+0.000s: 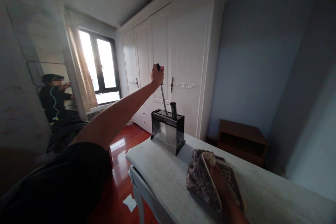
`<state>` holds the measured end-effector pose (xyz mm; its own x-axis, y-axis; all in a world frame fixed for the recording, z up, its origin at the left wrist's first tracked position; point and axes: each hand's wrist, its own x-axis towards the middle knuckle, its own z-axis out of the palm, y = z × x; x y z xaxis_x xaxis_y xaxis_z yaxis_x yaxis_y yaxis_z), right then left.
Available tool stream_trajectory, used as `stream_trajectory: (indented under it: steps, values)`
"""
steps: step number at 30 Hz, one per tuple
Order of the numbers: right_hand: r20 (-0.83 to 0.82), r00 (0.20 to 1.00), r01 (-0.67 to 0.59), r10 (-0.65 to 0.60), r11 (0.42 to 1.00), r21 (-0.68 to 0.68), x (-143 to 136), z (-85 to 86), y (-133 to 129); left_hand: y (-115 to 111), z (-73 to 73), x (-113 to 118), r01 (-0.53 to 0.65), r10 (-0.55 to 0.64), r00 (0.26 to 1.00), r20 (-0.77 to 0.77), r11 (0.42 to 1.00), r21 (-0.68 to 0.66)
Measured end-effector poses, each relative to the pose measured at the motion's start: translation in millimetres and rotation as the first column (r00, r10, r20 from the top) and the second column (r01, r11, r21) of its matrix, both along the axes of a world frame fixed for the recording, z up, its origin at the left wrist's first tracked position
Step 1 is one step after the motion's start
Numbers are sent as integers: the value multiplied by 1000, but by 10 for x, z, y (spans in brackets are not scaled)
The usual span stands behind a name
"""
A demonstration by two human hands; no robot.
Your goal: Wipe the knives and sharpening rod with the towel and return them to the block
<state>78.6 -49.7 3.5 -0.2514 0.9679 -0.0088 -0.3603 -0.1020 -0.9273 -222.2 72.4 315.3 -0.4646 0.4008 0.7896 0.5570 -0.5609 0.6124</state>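
Observation:
A knife block (168, 131) with a black frame and clear sides stands on the white table (162, 175). My left hand (156, 74) is closed round a black handle above it. From that handle a thin metal rod (163, 98) runs down, its lower end at the block's top. A second black handle (173, 111) sticks up out of the block beside the rod. On the table at the lower right, my right hand (216, 173) grips a fluffy grey-brown cloth (201, 178) with a pale edging; some of its fingers are hidden by the cloth.
A white chair (139, 190) stands at the table's left edge. White paper (130, 202) lies on the red floor. Behind are a white wardrobe (189, 42), a brown cabinet (241, 134) and a window (105, 63). A mirror at the left shows a person (54, 98).

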Motion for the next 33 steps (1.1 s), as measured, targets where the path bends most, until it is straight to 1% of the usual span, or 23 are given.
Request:
stream_trajectory:
  steps: [4,6,9,12,16,18,25,27,29,33]
  values:
    - [111,989,102,-98,994,-35,47,23,-23,37,-12,-3,-12,12,1000,-18,1000,-7]
    - [116,986,129,-124,991,-42,65,28,-48,43,-19,4,-32,32,999,-36,999,-13]
    - [119,988,106,-99,993,-53,84,11,-72,38,-19,24,-55,53,996,-66,998,-31]
    - [166,984,80,-69,995,-60,105,-27,-72,32,-3,58,-63,60,995,-74,997,-38]
    - [177,982,72,-63,996,-45,129,-76,-45,46,11,100,-96,92,994,-65,993,-65]
    - [177,982,71,-61,996,-51,132,-88,-29,62,0,107,-93,89,994,-60,993,-67]
    - [186,978,98,-90,995,-35,119,-65,-20,112,-93,104,-98,88,991,-99,991,-96]
    - [185,980,80,-73,996,-30,122,-68,-19,118,-128,113,-93,82,991,-109,991,-101]
    - [190,980,66,-61,998,-20,127,-82,-10,123,-173,123,-95,80,989,-124,989,-115]
    - [195,976,97,-99,995,18,122,-129,28,139,-311,128,-128,102,980,-169,980,-153]
